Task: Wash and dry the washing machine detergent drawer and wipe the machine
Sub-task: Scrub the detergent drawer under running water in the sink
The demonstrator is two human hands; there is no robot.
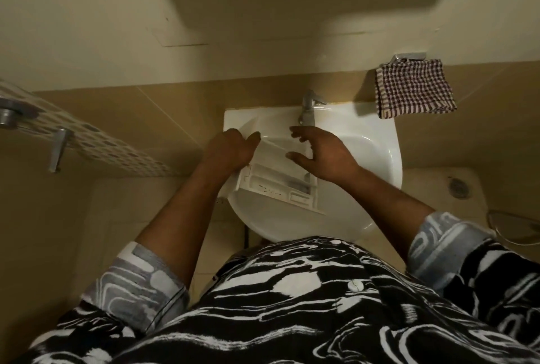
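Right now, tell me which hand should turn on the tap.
Probably right. The right hand is open, fingers spread just below the tap, while the left hand grips the left edge of the detergent drawer, holding it over the sink.

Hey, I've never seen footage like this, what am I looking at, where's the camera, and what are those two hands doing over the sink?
No machine here: a person wears a camera on the head, so this single picture looks straight down over their patterned shirt. Below is a white sink with a tap at its back. In the basin lies a white detergent drawer from a washing machine. The left hand grips the drawer's left side; the right hand is spread open over its far end and holds nothing. A checked cloth hangs on the wall, right of the tap. Whether water is running I cannot tell.
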